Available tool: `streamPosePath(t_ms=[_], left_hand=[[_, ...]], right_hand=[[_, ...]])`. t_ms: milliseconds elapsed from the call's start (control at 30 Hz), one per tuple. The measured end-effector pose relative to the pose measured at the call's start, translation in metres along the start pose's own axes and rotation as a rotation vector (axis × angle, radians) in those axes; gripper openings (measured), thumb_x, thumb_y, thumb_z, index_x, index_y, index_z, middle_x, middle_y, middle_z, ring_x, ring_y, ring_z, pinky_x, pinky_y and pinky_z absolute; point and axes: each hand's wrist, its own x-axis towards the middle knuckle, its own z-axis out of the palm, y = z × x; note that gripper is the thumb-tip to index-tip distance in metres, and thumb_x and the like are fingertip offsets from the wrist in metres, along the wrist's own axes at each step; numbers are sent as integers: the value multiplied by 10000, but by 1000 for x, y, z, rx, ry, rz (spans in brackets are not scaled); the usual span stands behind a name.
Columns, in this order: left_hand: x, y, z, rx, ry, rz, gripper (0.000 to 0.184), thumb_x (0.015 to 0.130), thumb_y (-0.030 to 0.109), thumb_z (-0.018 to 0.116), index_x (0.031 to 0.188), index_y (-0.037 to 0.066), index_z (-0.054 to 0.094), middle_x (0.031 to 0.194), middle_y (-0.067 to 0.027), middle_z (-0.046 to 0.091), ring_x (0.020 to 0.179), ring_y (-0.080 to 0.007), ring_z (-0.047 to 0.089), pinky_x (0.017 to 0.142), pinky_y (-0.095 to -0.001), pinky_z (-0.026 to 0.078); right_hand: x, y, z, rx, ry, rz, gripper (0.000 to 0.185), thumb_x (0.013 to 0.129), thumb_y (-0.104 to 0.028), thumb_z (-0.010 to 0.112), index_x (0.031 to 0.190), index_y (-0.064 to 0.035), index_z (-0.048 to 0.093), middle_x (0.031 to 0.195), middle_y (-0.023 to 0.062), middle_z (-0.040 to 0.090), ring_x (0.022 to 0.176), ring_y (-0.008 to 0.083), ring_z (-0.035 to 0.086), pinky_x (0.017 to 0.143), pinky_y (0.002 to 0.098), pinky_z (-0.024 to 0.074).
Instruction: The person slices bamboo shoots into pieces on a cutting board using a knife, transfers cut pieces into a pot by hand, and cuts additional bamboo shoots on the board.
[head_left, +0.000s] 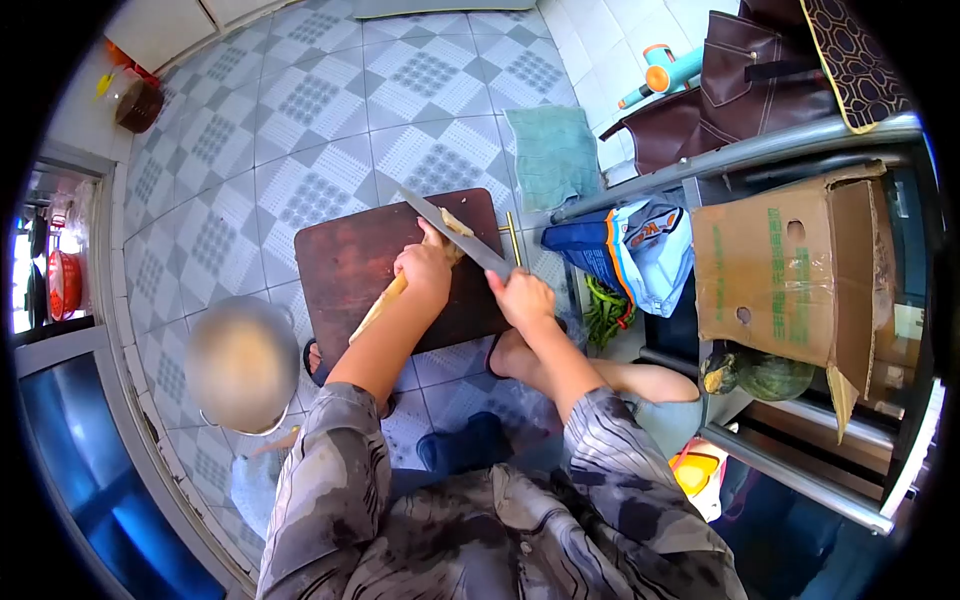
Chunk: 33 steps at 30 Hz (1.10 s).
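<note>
My right hand (524, 296) is wrapped round the handle of a wide-bladed kitchen knife (455, 231). The blade slants up and left across the board. My left hand (424, 268) is closed on a long pale-yellow stalk (380, 307), whose kind I cannot make out. One end of the stalk points down-left below my wrist. Near the blade, a pale piece (457, 222) lies by the far side. Under both hands is a dark reddish-brown wooden board (345, 250). My left fingers partly hide where blade and stalk meet.
A blurred round shape (240, 360) with a thin curved handle is at left. On the right are a blue bag (650, 255), green vegetables (605, 312), a cardboard box (765, 270) and a dark green gourd (775, 376) on a metal rack. A green cloth (553, 155) lies on the tiles.
</note>
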Motion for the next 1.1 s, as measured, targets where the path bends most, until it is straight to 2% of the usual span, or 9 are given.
streamPosePath(t_ms=[33,233,367,467,567,733,800,1000,1100], left_hand=[[-1,-1,3,39,63,-7,819,790,283,589,1408,-40,161,1017,-151,628,740,-262,654,489,-449,514],[0,7,9,122,100,-86,739,832,317,514,1395,-41,195,864,-126,645,701,-256,652,457,-471,490],[8,6,24,38,186,-55,698,837,315,500,1384,-25,230,860,-176,629,631,-277,641,435,-458,470],[-2,5,10,37,126,-81,682,840,296,500,1385,-17,237,862,-191,616,645,-286,639,435,-450,469],[-5,5,16,29,170,-82,639,850,274,491,1373,-19,269,846,-175,599,665,-302,632,463,-458,478],[-4,9,20,65,228,-128,556,883,241,453,1368,13,301,830,-167,572,660,-291,598,521,-461,476],[-4,11,21,129,250,-146,538,877,268,451,1317,-27,359,818,-146,574,661,-289,607,490,-453,481],[-5,9,22,95,251,-141,538,882,288,441,1308,-34,367,820,-114,564,673,-260,601,498,-433,484],[-8,8,22,69,248,-110,517,881,279,440,1289,-34,387,818,-108,563,677,-258,602,492,-427,485]], right_hand=[[-6,8,2,0,-5,4,631,858,-594,417,847,5,615,802,238,653,784,393,646,727,475,505],[22,-28,-5,19,-23,-38,615,859,-582,435,858,4,621,804,241,653,792,389,648,730,473,505],[44,-62,-12,36,10,-137,618,856,-578,446,855,15,620,807,238,655,796,385,650,729,468,507],[30,-37,-9,28,6,-103,633,858,-584,437,865,22,619,811,239,655,813,385,647,748,468,501],[14,-10,-13,30,-68,-46,684,864,-615,389,881,23,636,866,245,652,870,386,635,789,462,491],[0,-9,-22,158,-123,13,679,890,-595,356,829,19,639,836,263,641,826,415,626,763,488,478],[-12,-19,-26,81,-181,-27,719,889,-613,323,913,27,648,901,262,643,923,408,612,821,494,466],[-17,-26,0,12,20,-74,652,882,-570,403,826,42,622,791,290,638,786,445,638,745,556,479],[-14,-32,-4,-53,16,-75,631,900,-544,392,821,47,601,767,271,637,761,417,639,709,486,503]])
